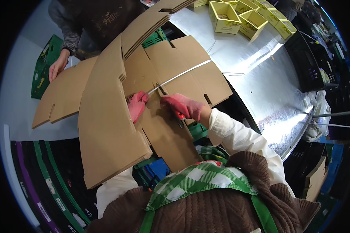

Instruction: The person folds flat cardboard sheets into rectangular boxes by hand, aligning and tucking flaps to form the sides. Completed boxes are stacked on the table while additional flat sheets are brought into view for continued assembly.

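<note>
While the pink-gloved right hand (pixel 184 105) grips a red-handled tool (pixel 179 115) at the frame's centre, its dark tip at a white strap (pixel 186 72), the left hand (pixel 136 107) just beside it is closed on that strap. The strap crosses a flat cardboard stack (pixel 169 136). Folded cardboard (pixel 103 124) shows left of centre; another person's hand (pixel 59 66) touches a cardboard panel (pixel 64 92), upper left. Yellow boxes (pixel 226 28) sit on a metal table (pixel 260 89), upper right.
</note>
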{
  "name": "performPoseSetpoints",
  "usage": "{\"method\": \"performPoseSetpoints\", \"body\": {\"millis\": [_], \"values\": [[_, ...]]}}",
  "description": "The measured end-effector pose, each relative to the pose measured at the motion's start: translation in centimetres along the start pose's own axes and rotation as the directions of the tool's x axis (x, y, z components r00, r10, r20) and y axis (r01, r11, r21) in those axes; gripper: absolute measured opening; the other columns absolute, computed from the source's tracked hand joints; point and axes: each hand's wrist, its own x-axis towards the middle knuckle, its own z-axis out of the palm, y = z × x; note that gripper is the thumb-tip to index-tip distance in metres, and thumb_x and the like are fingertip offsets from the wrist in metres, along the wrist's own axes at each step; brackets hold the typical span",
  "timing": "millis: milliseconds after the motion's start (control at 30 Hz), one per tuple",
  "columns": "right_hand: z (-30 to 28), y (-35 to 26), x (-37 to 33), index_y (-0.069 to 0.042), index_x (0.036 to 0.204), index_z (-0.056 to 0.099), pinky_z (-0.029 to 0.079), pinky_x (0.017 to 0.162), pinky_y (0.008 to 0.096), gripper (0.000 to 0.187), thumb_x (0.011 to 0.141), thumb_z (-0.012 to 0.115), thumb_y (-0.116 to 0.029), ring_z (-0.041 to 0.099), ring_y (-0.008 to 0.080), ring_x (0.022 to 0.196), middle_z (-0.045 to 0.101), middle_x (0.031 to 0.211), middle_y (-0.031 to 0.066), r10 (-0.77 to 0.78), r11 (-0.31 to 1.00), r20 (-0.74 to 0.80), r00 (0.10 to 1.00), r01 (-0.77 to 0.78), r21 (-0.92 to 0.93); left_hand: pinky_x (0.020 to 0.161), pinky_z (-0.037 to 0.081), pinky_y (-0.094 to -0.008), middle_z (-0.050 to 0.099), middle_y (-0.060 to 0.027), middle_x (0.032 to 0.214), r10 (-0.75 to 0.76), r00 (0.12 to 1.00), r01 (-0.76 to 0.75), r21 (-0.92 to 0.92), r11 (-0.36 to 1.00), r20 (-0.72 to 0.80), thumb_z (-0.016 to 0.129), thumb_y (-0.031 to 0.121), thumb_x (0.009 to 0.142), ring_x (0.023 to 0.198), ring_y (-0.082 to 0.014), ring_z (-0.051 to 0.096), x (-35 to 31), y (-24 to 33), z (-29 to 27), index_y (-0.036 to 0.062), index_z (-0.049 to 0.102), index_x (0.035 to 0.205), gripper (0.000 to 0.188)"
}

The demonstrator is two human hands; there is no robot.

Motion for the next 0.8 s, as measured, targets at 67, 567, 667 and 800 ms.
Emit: {"method": "performPoseSetpoints", "body": {"millis": [67,567,667,800], "values": [[-0.1,0.1,0.7,-0.005,0.088,0.057,0.047,0.051,0.0346,0.019,0.087,0.05,-0.023,0.058,0.0206,0.053,0.058,0.065,0.009,-0.044,0.996,-0.051,0.998,0.04,-0.078,0.08,0.046,-0.0301,0.065,-0.0082,0.091,-0.074,0.992,0.093,-0.197,0.976,0.105,0.051,0.023,0.095,0.088,-0.0182,0.06,-0.7,-1.0,-0.4,-0.0001,0.061,0.096,0.025],[-3.9,12.7,-27.2,-0.001,0.13,0.041,0.045,0.037,0.0326,0.058,0.085,0.063,-0.029,0.058,0.0203,0.052,0.061,0.091,0.0145,0.297,0.95,-0.907,0.3,-0.194,0.246,0.096,0.037,-0.0396,0.039,-0.0143,0.14,-0.003,0.818,-0.107,-0.157,0.982,-0.575,0.058,0.002,0.084,0.126,-0.0339,0.039,-22.2,-8.1,4.2,0.0044,0.061,0.098,0.014],[-5.5,16.1,-34.4,0.002,0.13,0.043,0.053,0.055,0.0385,0.062,0.083,0.063,-0.033,0.065,0.0272,0.075,0.06,0.109,0.0195,0.399,0.888,-0.916,0.043,-0.267,0.374,0.099,0.037,-0.0463,0.044,-0.0163,0.135,0.27,0.836,-0.161,0.256,0.953,-0.478,0.059,0.003,0.079,0.129,-0.0376,0.035,-24.7,-7.1,6.2,0.0032,0.06,0.088,0.008],[-11.5,24.5,-41.0,-0.002,0.112,0.053,0.044,0.09,0.0439,0.061,0.077,0.062,-0.051,0.058,0.0342,0.107,0.06,0.11,0.019,0.212,0.527,-0.954,-0.21,-0.798,0.293,0.098,0.037,-0.0465,0.049,-0.0167,0.128,0.415,0.832,-0.314,0.303,0.9,-0.368,0.059,-0.003,0.072,0.124,-0.0396,0.04,-25.0,-3.0,9.6,0.0014,0.058,0.085,0.013]]}}
